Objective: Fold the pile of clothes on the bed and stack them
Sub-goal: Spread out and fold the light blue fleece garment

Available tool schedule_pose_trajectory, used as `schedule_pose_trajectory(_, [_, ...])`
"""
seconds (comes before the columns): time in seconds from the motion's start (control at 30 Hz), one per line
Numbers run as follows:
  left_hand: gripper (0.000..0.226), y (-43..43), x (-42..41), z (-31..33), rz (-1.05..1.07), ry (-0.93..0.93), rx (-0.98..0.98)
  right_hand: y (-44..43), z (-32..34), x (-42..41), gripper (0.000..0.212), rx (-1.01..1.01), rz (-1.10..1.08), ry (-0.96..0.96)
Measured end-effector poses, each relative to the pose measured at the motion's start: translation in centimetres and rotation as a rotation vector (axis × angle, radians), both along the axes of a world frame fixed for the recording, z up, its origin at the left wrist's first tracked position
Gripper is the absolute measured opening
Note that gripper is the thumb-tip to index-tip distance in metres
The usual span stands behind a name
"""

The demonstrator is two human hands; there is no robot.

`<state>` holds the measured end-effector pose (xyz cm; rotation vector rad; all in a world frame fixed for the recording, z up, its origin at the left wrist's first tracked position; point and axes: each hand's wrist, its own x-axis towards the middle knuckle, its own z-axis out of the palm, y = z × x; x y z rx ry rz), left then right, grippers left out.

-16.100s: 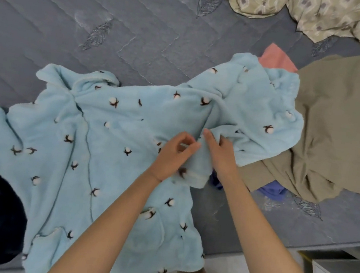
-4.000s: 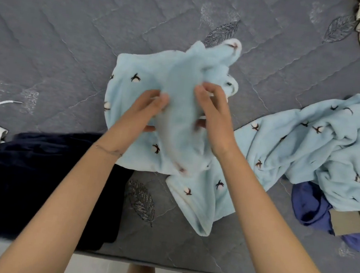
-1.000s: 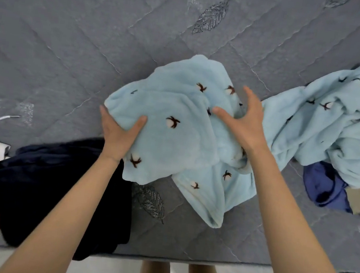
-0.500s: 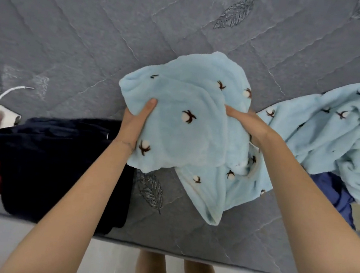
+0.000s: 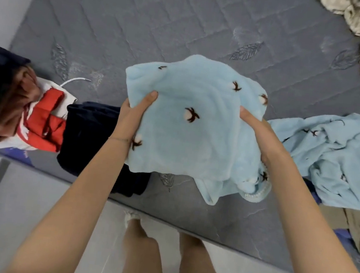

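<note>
From where I stand, the person holds a folded pale-blue fleece bundle [image 5: 189, 126] between both hands, just to the right of the navy garment [image 5: 88, 129] that lies folded at the near edge of the mattress [image 5: 143, 28]. The left hand [image 5: 131, 116] grips the bundle's edge on the navy garment's side, thumb laid on top and the other fingers out of sight beneath. The right hand [image 5: 257, 132] clasps the edge away from the navy garment the same way, thumb above and fingers buried in fleece. The bundle's near corner overlaps the navy garment's right end. It looks lifted rather than resting, though I cannot be sure.

The fold is not tight. A loose tail [image 5: 212, 193] sags from the underside, on the side away from the navy garment.

I judge the next move is to set the bundle on the navy garment, and that is where it may fail. Thick, slippery fleece held only at two edges can slump in the middle, and the tail can drag or catch and pull the layers open. Set down off-centre, it could slide off the navy garment toward the floor, since that garment sits right at the mattress edge.

Well to the right of the navy garment, a second fleece piece [image 5: 336, 161] lies crumpled and unfolded. A red and white garment [image 5: 43, 123] sits touching the navy garment's left side.
</note>
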<state>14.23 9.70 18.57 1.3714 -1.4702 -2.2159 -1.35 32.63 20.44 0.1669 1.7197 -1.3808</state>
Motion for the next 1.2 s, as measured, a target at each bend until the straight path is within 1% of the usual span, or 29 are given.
schedule_pose_trajectory(0.1, [0.034, -2.3, 2.2, 0.9, 0.006, 0.031, 0.003, -2.0, 0.9, 2.7, 0.038, -0.042, -0.044, 0.020])
schedule_pose_trajectory(0.2, [0.033, -5.2, 5.0, 0.9, -0.009, 0.056, -0.004, -4.5, 1.0, 5.9, 0.044, -0.067, -0.075, 0.019])
schedule_pose_trajectory(0.37, [0.043, -11.9, 10.4, 0.9, -0.063, 0.061, -0.044, -9.8, 1.1, 12.6, 0.044, -0.113, -0.124, 0.016])
schedule_pose_trajectory(0.4, [0.039, -13.2, 11.3, 1.1, -0.078, 0.055, -0.059, -10.9, 1.3, 14.1, 0.043, -0.127, -0.144, 0.013])
schedule_pose_trajectory(0.47, [0.021, -15.8, 13.3, 0.9, -0.094, 0.034, -0.093, -13.2, 1.2, 16.8, 0.041, -0.153, -0.181, 0.006])
schedule_pose_trajectory(0.5, [0.020, -17.0, 14.1, 0.5, -0.098, 0.020, -0.107, -14.2, 0.7, 18.0, 0.039, -0.157, -0.200, 0.003])
schedule_pose_trajectory(0.53, [0.026, -18.1, 14.9, 0.1, -0.105, 0.002, -0.115, -15.3, 0.4, 19.1, 0.038, -0.153, -0.221, -0.001])
schedule_pose_trajectory(0.6, [0.043, -19.8, 16.2, -1.1, -0.124, -0.047, -0.122, -16.9, -0.9, 21.1, 0.035, -0.135, -0.265, -0.006])
schedule_pose_trajectory(0.63, [0.046, -20.4, 16.6, -2.0, -0.128, -0.063, -0.129, -17.5, -1.9, 21.8, 0.036, -0.124, -0.282, -0.003])
schedule_pose_trajectory(0.7, [0.039, -20.9, 16.9, -3.7, -0.112, -0.098, -0.132, -18.2, -4.0, 22.6, 0.041, -0.100, -0.300, -0.002])
schedule_pose_trajectory(0.77, [0.022, -20.8, 16.9, -5.8, -0.112, -0.118, -0.158, -18.5, -6.2, 22.8, 0.043, -0.041, -0.304, 0.016])
schedule_pose_trajectory(0.8, [0.018, -20.5, 17.0, -6.8, -0.111, -0.116, -0.182, -18.5, -7.5, 22.9, 0.042, 0.000, -0.301, 0.028])
schedule_pose_trajectory(0.87, [0.018, -20.5, 17.3, -10.1, -0.092, -0.133, -0.255, -18.3, -10.5, 23.1, 0.042, 0.089, -0.267, 0.077])
schedule_pose_trajectory(0.93, [0.022, -20.7, 18.0, -12.5, -0.085, -0.188, -0.367, -18.0, -13.1, 23.7, 0.046, 0.158, -0.192, 0.130])
schedule_pose_trajectory(1.0, [0.030, -21.2, 18.7, -15.2, -0.112, -0.243, -0.445, -18.2, -15.4, 24.2, 0.050, 0.197, -0.143, 0.147])
schedule_pose_trajectory(1.1, [0.032, -21.8, 19.4, -17.3, -0.138, -0.250, -0.495, -18.7, -17.5, 24.6, 0.052, 0.220, -0.117, 0.207])
schedule_pose_trajectory(1.13, [0.032, -21.8, 19.3, -17.4, -0.153, -0.245, -0.510, -18.7, -17.8, 24.5, 0.057, 0.232, -0.110, 0.218])
schedule_pose_trajectory(1.2, [0.034, -21.9, 19.0, -17.2, -0.199, -0.244, -0.547, -18.6, -17.7, 24.3, 0.076, 0.279, -0.098, 0.217])
